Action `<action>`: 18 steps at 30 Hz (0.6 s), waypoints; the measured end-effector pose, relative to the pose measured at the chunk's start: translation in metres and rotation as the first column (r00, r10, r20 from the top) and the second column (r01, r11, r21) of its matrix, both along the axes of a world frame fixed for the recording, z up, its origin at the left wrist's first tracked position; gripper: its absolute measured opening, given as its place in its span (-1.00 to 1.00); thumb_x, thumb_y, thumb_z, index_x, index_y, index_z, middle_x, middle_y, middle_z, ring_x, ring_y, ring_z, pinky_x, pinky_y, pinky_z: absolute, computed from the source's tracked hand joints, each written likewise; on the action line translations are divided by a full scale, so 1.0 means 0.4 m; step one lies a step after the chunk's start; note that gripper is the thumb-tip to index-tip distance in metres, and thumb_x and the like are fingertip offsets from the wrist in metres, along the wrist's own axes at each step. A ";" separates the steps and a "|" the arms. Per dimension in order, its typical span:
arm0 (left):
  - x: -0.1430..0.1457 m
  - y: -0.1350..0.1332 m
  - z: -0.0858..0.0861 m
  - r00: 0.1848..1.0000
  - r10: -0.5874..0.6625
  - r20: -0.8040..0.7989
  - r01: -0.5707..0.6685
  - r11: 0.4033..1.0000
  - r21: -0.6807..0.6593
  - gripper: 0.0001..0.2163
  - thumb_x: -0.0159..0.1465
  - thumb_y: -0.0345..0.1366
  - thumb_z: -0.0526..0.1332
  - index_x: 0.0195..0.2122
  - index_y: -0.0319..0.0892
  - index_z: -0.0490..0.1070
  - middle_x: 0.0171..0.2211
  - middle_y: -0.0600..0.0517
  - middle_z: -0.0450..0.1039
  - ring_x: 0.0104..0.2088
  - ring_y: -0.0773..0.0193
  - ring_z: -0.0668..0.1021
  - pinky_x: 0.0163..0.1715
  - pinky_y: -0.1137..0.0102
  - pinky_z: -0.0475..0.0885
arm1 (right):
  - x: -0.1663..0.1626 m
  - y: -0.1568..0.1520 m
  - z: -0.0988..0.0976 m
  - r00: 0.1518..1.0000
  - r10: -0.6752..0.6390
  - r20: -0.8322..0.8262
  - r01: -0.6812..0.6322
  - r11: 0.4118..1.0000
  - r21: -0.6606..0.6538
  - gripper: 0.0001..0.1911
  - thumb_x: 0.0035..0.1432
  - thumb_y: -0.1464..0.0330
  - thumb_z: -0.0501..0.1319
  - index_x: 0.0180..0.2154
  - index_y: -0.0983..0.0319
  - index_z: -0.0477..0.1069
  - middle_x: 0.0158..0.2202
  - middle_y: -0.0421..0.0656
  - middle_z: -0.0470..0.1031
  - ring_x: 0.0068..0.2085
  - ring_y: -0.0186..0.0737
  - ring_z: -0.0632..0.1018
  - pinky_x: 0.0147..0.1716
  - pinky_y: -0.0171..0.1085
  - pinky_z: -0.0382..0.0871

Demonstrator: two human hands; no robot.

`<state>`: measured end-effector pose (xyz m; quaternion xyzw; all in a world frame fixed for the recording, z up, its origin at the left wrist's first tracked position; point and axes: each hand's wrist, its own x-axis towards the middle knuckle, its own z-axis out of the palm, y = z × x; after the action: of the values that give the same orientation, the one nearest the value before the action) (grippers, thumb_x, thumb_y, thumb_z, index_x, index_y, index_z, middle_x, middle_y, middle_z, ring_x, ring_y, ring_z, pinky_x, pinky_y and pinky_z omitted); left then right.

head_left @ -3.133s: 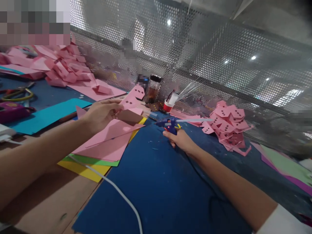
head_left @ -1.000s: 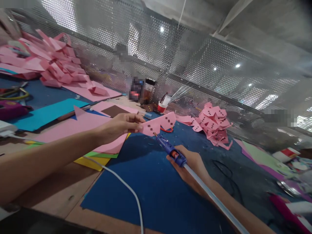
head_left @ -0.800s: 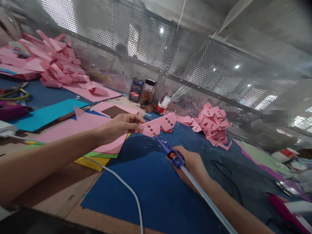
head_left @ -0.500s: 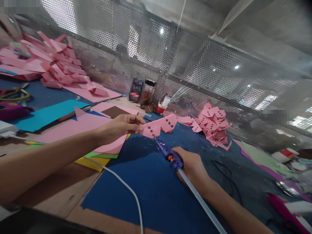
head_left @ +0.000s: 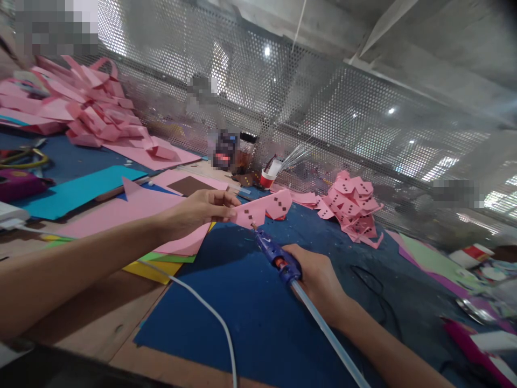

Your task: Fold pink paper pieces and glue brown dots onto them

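My left hand point(head_left: 208, 207) pinches the left end of a pink paper piece point(head_left: 260, 207) with a notched lower edge and several small dark brown squares on it. In my right hand point(head_left: 317, 277) is a purple hot glue gun point(head_left: 274, 252), with a long translucent glue stick point(head_left: 329, 334) sticking out of its back. The gun's nozzle is at the lower edge of the paper, near the squares on the left; whether it touches cannot be made out. My right fingers are mostly hidden behind the gun.
Folded pink strips point(head_left: 100, 116) are heaped at the back left. A pile of dotted pink pieces point(head_left: 351, 205) stands at the right, by the mesh wall point(head_left: 323, 108). A red-and-white cup point(head_left: 269, 175) is behind my hands. A white cable point(head_left: 210, 307) crosses the blue sheet point(head_left: 194, 334).
The glue gun and my right hand have shifted very slightly left along the paper. My left hand and the pink piece stay in place.
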<state>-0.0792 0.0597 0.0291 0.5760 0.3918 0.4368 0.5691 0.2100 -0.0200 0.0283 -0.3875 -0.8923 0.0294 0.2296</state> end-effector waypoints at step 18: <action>0.001 -0.002 0.006 0.999 -0.015 -0.037 0.015 1.000 0.018 -0.78 0.08 -0.36 0.42 -0.24 -0.20 0.51 -0.39 0.08 0.46 -0.39 0.40 0.45 -0.33 0.49 0.39 | 0.001 0.000 0.006 1.000 0.001 0.022 -0.001 1.000 -0.010 -0.80 0.21 0.42 0.12 -0.11 0.23 0.38 -0.17 -0.11 0.57 -0.30 -0.21 0.56 -0.33 -0.32 0.26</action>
<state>-0.0789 0.0591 0.0314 0.5923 0.3939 0.4254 0.5595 0.2103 -0.0199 0.0307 -0.3884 -0.8949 0.0299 0.2179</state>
